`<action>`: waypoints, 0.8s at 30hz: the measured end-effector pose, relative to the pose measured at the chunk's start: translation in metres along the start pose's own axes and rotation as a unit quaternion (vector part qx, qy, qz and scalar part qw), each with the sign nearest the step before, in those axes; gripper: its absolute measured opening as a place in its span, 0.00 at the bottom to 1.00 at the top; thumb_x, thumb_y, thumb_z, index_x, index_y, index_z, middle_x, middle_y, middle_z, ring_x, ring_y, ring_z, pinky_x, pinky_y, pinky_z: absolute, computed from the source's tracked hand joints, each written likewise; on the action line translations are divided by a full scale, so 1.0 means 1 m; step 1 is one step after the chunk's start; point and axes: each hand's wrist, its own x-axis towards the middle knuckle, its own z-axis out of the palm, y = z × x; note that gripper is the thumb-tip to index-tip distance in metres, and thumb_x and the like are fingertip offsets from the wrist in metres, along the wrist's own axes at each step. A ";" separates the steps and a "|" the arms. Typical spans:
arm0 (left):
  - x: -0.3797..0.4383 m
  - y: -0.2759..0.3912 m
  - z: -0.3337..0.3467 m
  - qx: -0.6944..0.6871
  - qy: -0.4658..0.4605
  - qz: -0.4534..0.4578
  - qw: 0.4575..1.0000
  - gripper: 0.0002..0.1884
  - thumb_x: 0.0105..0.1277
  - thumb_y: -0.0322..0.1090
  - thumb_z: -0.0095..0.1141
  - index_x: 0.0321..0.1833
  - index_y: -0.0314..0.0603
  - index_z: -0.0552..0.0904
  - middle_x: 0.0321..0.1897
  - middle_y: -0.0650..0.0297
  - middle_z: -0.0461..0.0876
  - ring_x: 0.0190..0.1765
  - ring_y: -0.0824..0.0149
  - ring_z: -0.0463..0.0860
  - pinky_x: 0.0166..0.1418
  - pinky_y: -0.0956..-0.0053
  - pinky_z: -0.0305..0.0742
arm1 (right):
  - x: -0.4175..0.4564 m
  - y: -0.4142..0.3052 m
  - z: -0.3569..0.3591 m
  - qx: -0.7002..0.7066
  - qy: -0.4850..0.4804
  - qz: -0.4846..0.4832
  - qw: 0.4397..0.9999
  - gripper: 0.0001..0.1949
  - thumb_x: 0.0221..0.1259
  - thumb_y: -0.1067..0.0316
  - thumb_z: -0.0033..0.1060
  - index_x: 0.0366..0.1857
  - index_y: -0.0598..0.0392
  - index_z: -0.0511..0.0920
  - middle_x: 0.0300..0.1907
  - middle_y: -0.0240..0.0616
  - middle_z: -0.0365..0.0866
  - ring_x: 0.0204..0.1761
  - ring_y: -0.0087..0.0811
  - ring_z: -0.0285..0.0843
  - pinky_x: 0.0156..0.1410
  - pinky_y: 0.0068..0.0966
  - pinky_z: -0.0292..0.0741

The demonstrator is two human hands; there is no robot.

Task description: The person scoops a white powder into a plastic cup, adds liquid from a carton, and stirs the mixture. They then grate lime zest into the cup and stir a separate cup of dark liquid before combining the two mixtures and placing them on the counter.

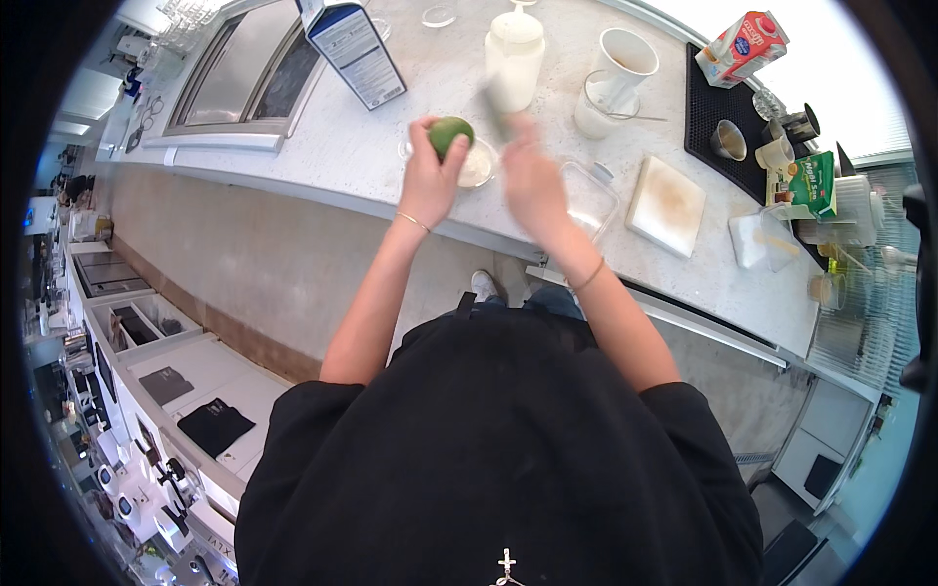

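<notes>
A green lime [450, 136] is gripped in my left hand [435, 168], above a small clear bowl [478, 165] with pale contents. To its right my right hand [533, 176], blurred, holds a greyish tool [495, 108], perhaps a grater; the blur hides its exact kind. Behind my hands stands a white squeeze bottle [514, 58]. Right of my right hand lies a clear plastic container [588, 198], and farther right a white block with a brownish top [667, 206].
A blue-and-white carton [355, 55] stands behind left. Back right are a white cup [628, 55], a clear cup [605, 106] with a thin stick, and a black bar mat [702, 117] bearing a red-and-white carton [743, 48] and metal cups. The counter's front edge [352, 196] runs below my hands.
</notes>
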 end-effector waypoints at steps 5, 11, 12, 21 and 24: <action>-0.003 0.010 0.002 0.003 0.016 -0.004 1.000 0.21 0.67 0.43 0.50 0.55 0.37 0.62 0.40 0.46 0.79 0.43 0.53 0.80 0.48 0.64 0.72 | 0.006 0.013 -0.008 0.135 0.102 0.127 0.977 0.20 0.64 0.73 0.42 0.60 0.53 0.57 0.25 0.52 0.77 0.28 0.52 0.77 0.34 0.42 0.71; -0.010 0.015 0.012 -0.113 0.039 -0.073 0.990 0.20 0.68 0.40 0.45 0.58 0.39 0.63 0.50 0.58 0.67 0.48 0.67 0.71 0.49 0.72 0.69 | -0.015 0.015 -0.035 0.270 -0.140 0.101 0.947 0.18 0.68 0.67 0.39 0.59 0.58 0.58 0.26 0.39 0.72 0.27 0.25 0.71 0.31 0.24 0.67; -0.012 0.019 0.010 -0.150 0.039 -0.077 0.985 0.20 0.67 0.39 0.44 0.59 0.40 0.62 0.50 0.59 0.67 0.47 0.68 0.71 0.49 0.73 0.68 | -0.022 0.012 -0.054 0.377 -0.112 0.163 0.905 0.18 0.68 0.66 0.40 0.59 0.56 0.58 0.26 0.38 0.72 0.27 0.24 0.71 0.31 0.24 0.67; -0.030 0.159 0.117 -0.329 -0.207 0.029 0.921 0.30 0.57 0.25 0.51 0.62 0.39 0.56 0.49 0.59 0.66 0.55 0.64 0.71 0.59 0.70 0.67 | -0.082 0.051 -0.269 0.599 0.151 0.233 0.751 0.17 0.67 0.68 0.40 0.58 0.53 0.62 0.36 0.36 0.78 0.34 0.23 0.74 0.39 0.19 0.70; -0.005 0.199 0.212 -0.330 -0.257 0.090 0.904 0.31 0.56 0.26 0.59 0.60 0.37 0.57 0.51 0.57 0.67 0.55 0.64 0.72 0.59 0.69 0.68 | -0.044 0.066 -0.354 0.458 0.269 0.151 0.834 0.15 0.66 0.69 0.44 0.55 0.56 0.67 0.38 0.36 0.80 0.37 0.22 0.75 0.41 0.18 0.70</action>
